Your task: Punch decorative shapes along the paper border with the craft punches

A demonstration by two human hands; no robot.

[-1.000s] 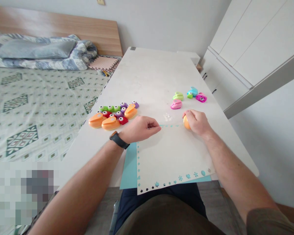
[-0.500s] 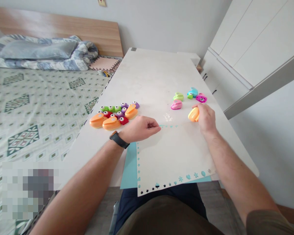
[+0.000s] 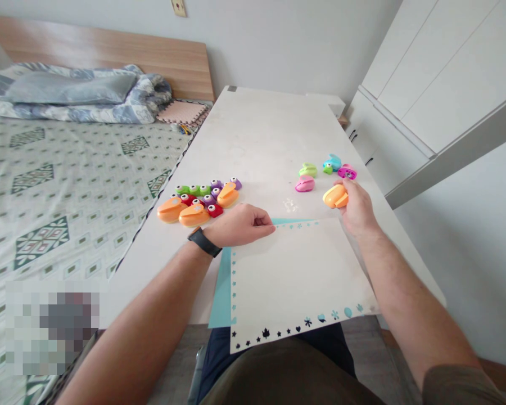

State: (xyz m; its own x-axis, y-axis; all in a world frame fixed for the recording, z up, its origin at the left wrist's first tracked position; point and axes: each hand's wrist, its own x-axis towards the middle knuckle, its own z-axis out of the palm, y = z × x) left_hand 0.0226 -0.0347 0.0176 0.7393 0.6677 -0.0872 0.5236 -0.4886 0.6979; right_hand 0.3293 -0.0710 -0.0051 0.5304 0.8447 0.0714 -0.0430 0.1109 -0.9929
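My left hand (image 3: 247,224) pinches the upper left corner of a white sheet of paper (image 3: 295,270). Small shapes such as stars, flowers, hearts and leaves are cut along the sheet's left, bottom and top edges. Under it lies a light blue sheet (image 3: 220,304), showing at the left side and the top. In my right hand (image 3: 357,205) is an orange craft punch (image 3: 335,196), held just past the paper's upper right corner. Tiny white paper cutouts (image 3: 290,205) lie on the table between the sheet and the pink punch (image 3: 305,184).
Beyond my right hand stand a light green punch (image 3: 307,170), a blue punch (image 3: 332,162) and a magenta punch (image 3: 347,171). Several orange, red, green and purple punches (image 3: 194,214) cluster at the left. A bed (image 3: 88,152) borders the white table (image 3: 274,129); cabinets (image 3: 438,73) stand right.
The white sheet has slid toward me and slightly left, baring more of the blue sheet at the top. The orange punch has turned in my right hand.
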